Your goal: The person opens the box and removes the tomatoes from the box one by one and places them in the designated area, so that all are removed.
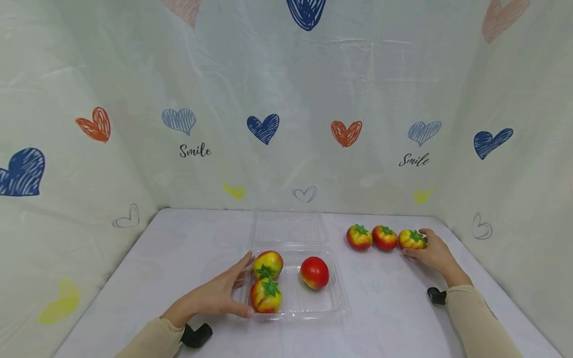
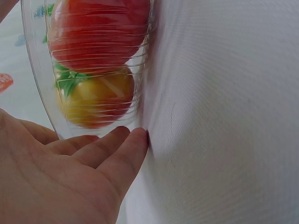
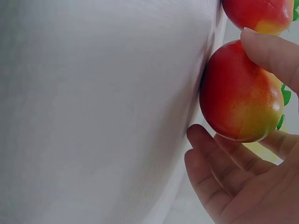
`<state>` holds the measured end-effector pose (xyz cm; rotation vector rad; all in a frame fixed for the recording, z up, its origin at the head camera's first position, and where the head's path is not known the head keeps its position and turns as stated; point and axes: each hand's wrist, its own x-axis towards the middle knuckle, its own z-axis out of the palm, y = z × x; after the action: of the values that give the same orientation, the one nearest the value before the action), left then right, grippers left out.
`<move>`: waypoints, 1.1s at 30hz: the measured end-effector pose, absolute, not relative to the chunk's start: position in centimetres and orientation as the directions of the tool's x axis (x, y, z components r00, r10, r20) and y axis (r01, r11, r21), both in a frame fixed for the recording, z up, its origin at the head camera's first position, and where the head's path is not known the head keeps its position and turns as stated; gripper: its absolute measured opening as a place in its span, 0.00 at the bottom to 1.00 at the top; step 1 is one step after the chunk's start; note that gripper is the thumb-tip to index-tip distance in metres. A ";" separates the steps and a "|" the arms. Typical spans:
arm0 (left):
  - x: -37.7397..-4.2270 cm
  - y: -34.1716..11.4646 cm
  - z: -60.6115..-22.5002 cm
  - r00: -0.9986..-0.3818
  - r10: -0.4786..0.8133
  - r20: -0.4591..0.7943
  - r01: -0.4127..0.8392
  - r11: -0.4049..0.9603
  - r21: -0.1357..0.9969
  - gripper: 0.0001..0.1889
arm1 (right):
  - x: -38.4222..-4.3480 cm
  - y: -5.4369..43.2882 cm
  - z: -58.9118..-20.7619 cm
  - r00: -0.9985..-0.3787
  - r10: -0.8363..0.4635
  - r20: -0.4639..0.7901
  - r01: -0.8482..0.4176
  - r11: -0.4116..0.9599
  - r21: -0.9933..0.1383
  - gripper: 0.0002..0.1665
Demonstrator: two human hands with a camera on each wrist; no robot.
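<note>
Tomato (image 1: 411, 239) at the right end of the row sits on the table (image 1: 188, 258), with the right hand (image 1: 431, 253) round it. The thumb (image 3: 271, 51) lies against one side and the forefinger curves about the other, a loose hold spanning the fruit; in the right wrist view the remaining fingers spread out just beside it. How hard they squeeze I cannot tell.

I'd judge the step in hand to be the taking of this tomato, with no lift yet, since its underside rests on the table. The next move seems to call for a firmer pinch and a clean raise that doesn't nudge the middle tomato (image 1: 385, 238) close alongside. Beyond that one, the left-end tomato (image 1: 359, 237) finishes the row.

Further across, the clear box (image 1: 309, 314) stands with its lid (image 1: 288, 231) laid back on the far side. The left hand (image 1: 219, 293) is at its left wall, thumb and fingers well apart, gripping nothing, apparently there to steady it. Inside, the back tomato (image 1: 268, 262) and front tomato (image 1: 266, 297) touch along that wall, while a red tomato (image 1: 315, 273) sits apart on the right, bare floor before it.
</note>
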<state>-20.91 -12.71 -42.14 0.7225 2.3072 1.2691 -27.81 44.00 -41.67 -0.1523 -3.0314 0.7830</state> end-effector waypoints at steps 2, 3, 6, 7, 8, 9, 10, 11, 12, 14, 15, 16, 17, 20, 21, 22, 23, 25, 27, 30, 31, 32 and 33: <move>-20.9 -12.7 -42.1 -0.783 0.614 -0.101 0.242 0.451 0.859 0.63 | -27.8 44.0 -41.6 -0.996 0.091 -0.025 0.092 0.871 -0.483 0.60; -20.9 -12.7 -42.1 -0.783 0.614 -0.101 0.242 0.450 0.859 0.63 | -27.8 43.9 -41.6 -0.996 0.087 -0.026 0.088 0.872 -0.482 0.60; -20.9 -12.7 -42.1 -0.783 0.613 -0.102 0.240 0.450 0.860 0.63 | -27.8 43.9 -41.5 -0.997 0.076 -0.028 0.080 0.874 -0.479 0.60; -20.9 -12.7 -42.2 -0.784 0.613 -0.103 0.238 0.449 0.861 0.63 | -27.8 43.9 -41.5 -0.997 0.071 -0.024 0.074 0.876 -0.477 0.60; -20.9 -12.7 -42.2 -0.785 0.612 -0.103 0.237 0.448 0.862 0.63 | -27.8 43.9 -41.5 -0.998 0.068 -0.018 0.068 0.878 -0.474 0.60; -20.9 -12.7 -42.2 -0.785 0.611 -0.104 0.235 0.449 0.862 0.63 | -27.8 43.9 -41.4 -0.998 0.065 -0.011 0.062 0.878 -0.474 0.60; -20.9 -12.7 -42.2 -0.785 0.610 -0.104 0.236 0.450 0.861 0.63 | -27.7 43.9 -41.3 -0.998 0.064 -0.006 0.059 0.879 -0.474 0.60; -20.9 -12.7 -42.2 -0.786 0.610 -0.104 0.235 0.450 0.861 0.63 | -27.7 43.8 -41.2 -0.998 0.063 -0.001 0.056 0.878 -0.476 0.60; -20.9 -12.7 -42.2 -0.786 0.610 -0.103 0.236 0.450 0.861 0.63 | -27.6 43.8 -41.0 -0.998 0.062 0.003 0.053 0.876 -0.479 0.60; -20.9 -12.7 -42.2 -0.786 0.609 -0.104 0.236 0.451 0.861 0.63 | -27.5 43.7 -40.7 -0.998 0.057 0.016 0.042 0.874 -0.483 0.60; -20.9 -12.7 -42.2 -0.785 0.610 -0.102 0.239 0.452 0.860 0.63 | -27.4 43.6 -40.6 -0.998 0.053 0.024 0.035 0.874 -0.485 0.59; -20.9 -12.7 -42.2 -0.785 0.611 -0.102 0.241 0.452 0.859 0.63 | -27.4 43.5 -40.5 -0.998 0.050 0.032 0.028 0.873 -0.487 0.59; -20.9 -12.7 -42.2 -0.785 0.611 -0.101 0.241 0.452 0.859 0.63 | -27.3 43.5 -40.4 -0.998 0.046 0.041 0.020 0.873 -0.487 0.58; -20.9 -12.7 -42.2 -0.785 0.611 -0.102 0.242 0.453 0.858 0.64 | -27.3 43.2 -40.1 -0.997 0.042 0.064 0.006 0.877 -0.480 0.59; -20.9 -12.7 -42.2 -0.785 0.611 -0.101 0.242 0.453 0.858 0.64 | -27.3 43.0 -40.1 -0.997 0.043 0.069 0.004 0.877 -0.480 0.59; -20.9 -12.7 -42.2 -0.785 0.611 -0.102 0.241 0.453 0.858 0.64 | -27.4 42.9 -40.0 -0.997 0.046 0.069 0.007 0.877 -0.481 0.60; -20.9 -12.7 -42.2 -0.786 0.610 -0.102 0.241 0.454 0.858 0.64 | -27.4 42.7 -39.9 -0.997 0.050 0.067 0.012 0.877 -0.481 0.61; -20.9 -12.7 -42.2 -0.786 0.610 -0.101 0.243 0.455 0.857 0.64 | -27.5 42.3 -39.7 -0.996 0.056 0.067 0.016 0.874 -0.486 0.62; -20.8 -12.7 -42.1 -0.786 0.610 -0.102 0.244 0.457 0.855 0.64 | -27.5 41.9 -39.6 -0.995 0.053 0.083 0.006 0.875 -0.484 0.62; -20.8 -12.7 -42.1 -0.785 0.611 -0.102 0.246 0.458 0.854 0.64 | -27.5 41.1 -39.3 -0.992 0.036 0.123 -0.027 0.881 -0.472 0.61; -20.9 -12.7 -42.1 -0.785 0.611 -0.102 0.246 0.458 0.854 0.64 | -27.4 40.8 -39.2 -0.990 0.028 0.136 -0.039 0.885 -0.464 0.60; -20.9 -12.7 -42.0 -0.785 0.612 -0.102 0.245 0.457 0.855 0.64 | -27.4 40.5 -39.1 -0.989 0.023 0.146 -0.047 0.888 -0.457 0.60; -20.9 -12.7 -42.0 -0.784 0.612 -0.101 0.246 0.456 0.855 0.64 | -27.3 40.2 -39.0 -0.988 0.018 0.155 -0.055 0.891 -0.450 0.59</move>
<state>-20.87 -12.72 -42.03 0.7231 2.3147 1.2635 -27.31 40.19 -39.02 0.0282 -2.9027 0.6980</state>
